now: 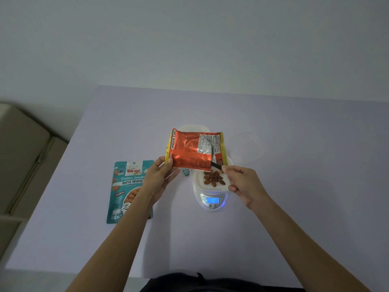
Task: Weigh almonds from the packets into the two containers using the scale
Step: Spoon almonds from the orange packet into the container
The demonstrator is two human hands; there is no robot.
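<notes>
My left hand [159, 176] grips the lower left corner of an orange foil almond packet [191, 150], held up over the scale. My right hand [242, 182] pinches the dark handle of a utensil [216, 165] that reaches into the packet's open right side. Below it a white container [196, 180] sits on the white scale [212, 199], with several almonds [213, 179] in it. The scale's blue display reads 16. A teal roasted almonds packet [126, 190] lies flat at the left. A clear empty container [246, 150] stands behind and right of the scale.
A white lid or tray [194, 128] shows behind the orange packet. Small blue clips [185, 171] lie left of the scale. The lilac table [294, 207] ends at a white wall behind, and a beige sofa [23, 157] stands to the left.
</notes>
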